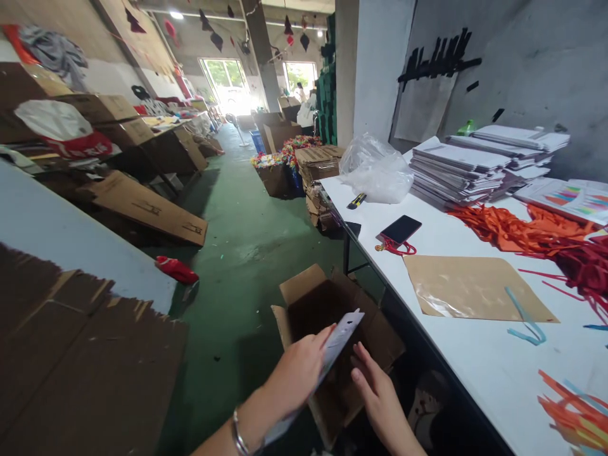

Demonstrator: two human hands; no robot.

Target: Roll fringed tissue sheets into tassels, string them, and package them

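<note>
My left hand [301, 367], with a metal bangle at its wrist, holds a thin flat white packet [346, 330] that has a hole near its top end. The packet stands on edge, tilted, over an open cardboard box [304, 284] on the floor. Part of it is hidden behind my left hand and forearm. To its right, my right hand [380, 396] is over the box with fingers apart and holds nothing. The box's flaps are up; its inside is dark, so I cannot make out the contents.
On the white table [380, 220] at right are a phone [400, 230], a box cutter [356, 201], a brown sheet [475, 288], stacked white packs [460, 168], a plastic bag [377, 168] and orange strips [513, 228]. Cardboard [85, 354] leans at left; a red item [177, 270] lies on the floor.
</note>
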